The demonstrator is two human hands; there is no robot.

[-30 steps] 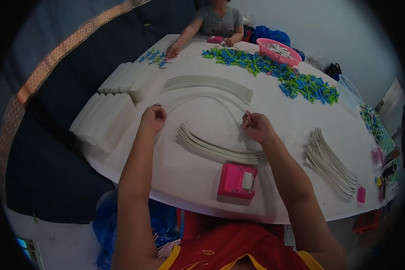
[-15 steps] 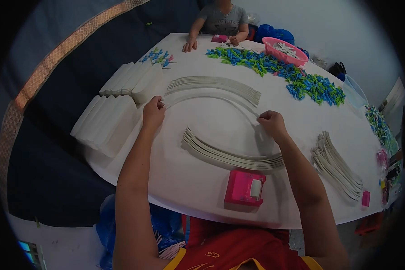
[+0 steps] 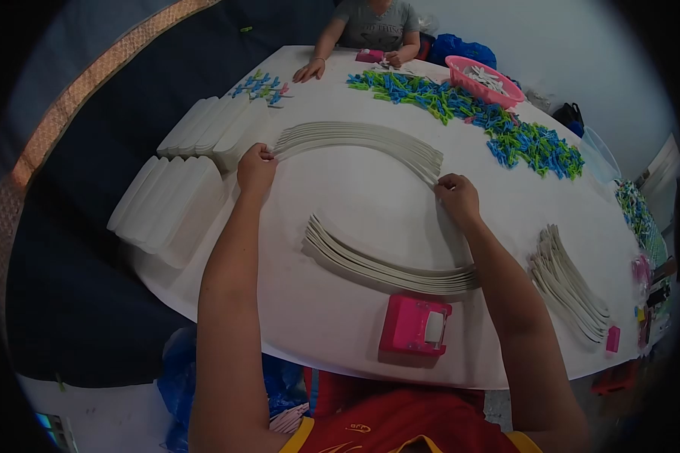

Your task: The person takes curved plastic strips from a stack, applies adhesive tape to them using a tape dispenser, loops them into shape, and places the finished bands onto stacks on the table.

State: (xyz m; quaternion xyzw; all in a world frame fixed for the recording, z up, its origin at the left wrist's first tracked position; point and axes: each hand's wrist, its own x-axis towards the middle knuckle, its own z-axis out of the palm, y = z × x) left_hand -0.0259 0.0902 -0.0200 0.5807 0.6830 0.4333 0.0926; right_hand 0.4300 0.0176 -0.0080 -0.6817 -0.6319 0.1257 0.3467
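Observation:
Several thin curved whitish strips lie side by side in an arc on the white table. At the arc's left end, my left hand pinches the end of the nearest strip. My right hand pinches that strip's other end at the right. This strip rests against or very close to the others. Nearer to me lies a second bundle of curved strips, its right end beside my right forearm. A pink tape dispenser with a white roll stands just below that bundle.
White oblong containers stand in rows at the left. Blue and green clips are heaped at the far right, near a pink basket. More strips lie at the right. Another person sits across the white table.
Both my hands have moved slightly away from me, and the held strip has come up against the far group. The other person's hand on the table has shifted slightly left.

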